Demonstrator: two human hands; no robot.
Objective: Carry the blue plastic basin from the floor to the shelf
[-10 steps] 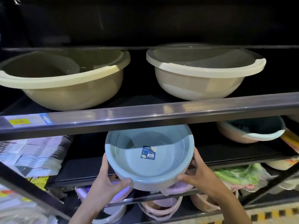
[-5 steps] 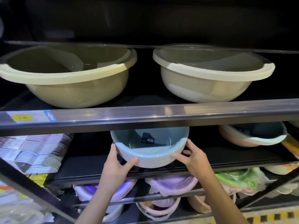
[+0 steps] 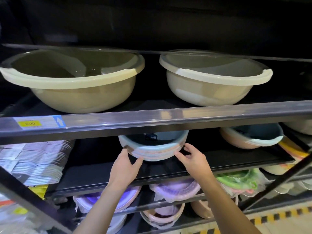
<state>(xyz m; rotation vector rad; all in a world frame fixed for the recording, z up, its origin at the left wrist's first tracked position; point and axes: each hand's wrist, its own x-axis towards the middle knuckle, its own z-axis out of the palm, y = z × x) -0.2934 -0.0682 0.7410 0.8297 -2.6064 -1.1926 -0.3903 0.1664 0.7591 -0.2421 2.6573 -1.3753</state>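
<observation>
The blue plastic basin (image 3: 157, 150) stands upright on the black middle shelf (image 3: 236, 157), set back under the upper shelf's front rail (image 3: 185, 116), which hides its far rim. A dark label shows inside it. My left hand (image 3: 124, 168) cups its front left side, fingers on the rim and thumb against the lower wall. On the front right edge rests my right hand (image 3: 194, 161), with index finger and thumb touching the basin and the other fingers curled loosely away.
Two large cream basins (image 3: 76, 92) (image 3: 211, 85) fill the upper shelf. A pink and teal basin stack (image 3: 249, 141) sits right of the blue one, and packed hangers (image 3: 33, 159) lie to its left. Purple, pink and green basins (image 3: 175, 190) crowd the lower shelves.
The basin went from held tilted in front of the shelf to level and set down deep on the middle shelf. Both hands followed it inward, and my right fingers have loosened.
</observation>
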